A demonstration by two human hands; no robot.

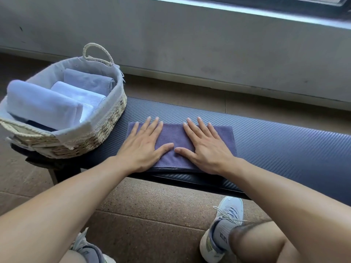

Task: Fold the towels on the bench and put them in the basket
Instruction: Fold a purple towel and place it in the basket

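A purple-grey towel lies folded into a flat rectangle on the dark padded bench, close to its front edge. My left hand presses flat on the towel's left half, fingers straight and spread. My right hand presses flat on the right half the same way, thumbs nearly meeting in the middle. At the bench's left end stands a woven basket with a white cloth liner and rope handles. It holds folded towels: a white one in front, another white one behind it and a grey-blue one at the back.
A grey concrete wall runs behind the bench, with a strip of floor between. My two feet in light sneakers stand on the brown speckled floor below the bench's front edge. The bench surface stretches away to the right of the towel.
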